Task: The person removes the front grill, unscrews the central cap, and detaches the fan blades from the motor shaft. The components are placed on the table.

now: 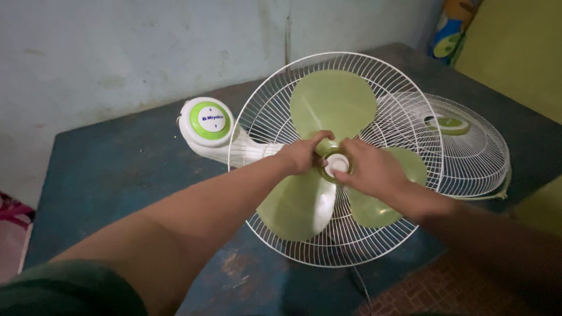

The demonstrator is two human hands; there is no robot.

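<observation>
I see a fan lying on its back on a dark blue table [105,169], its pale green three-lobed blade [328,105] sitting inside the white wire rear guard [257,117]. At the blade's centre is a small white hub cap [338,164] ringed in green. The fan's white base with a green dial [206,123] points toward the wall. My left hand [301,155] reaches in from the lower left, fingers curled and closed on the blade's hub. My right hand [374,169] comes in from the right, fingertips pinched on the hub cap. The detached front guard [474,152] lies just behind the fan, to the right.
</observation>
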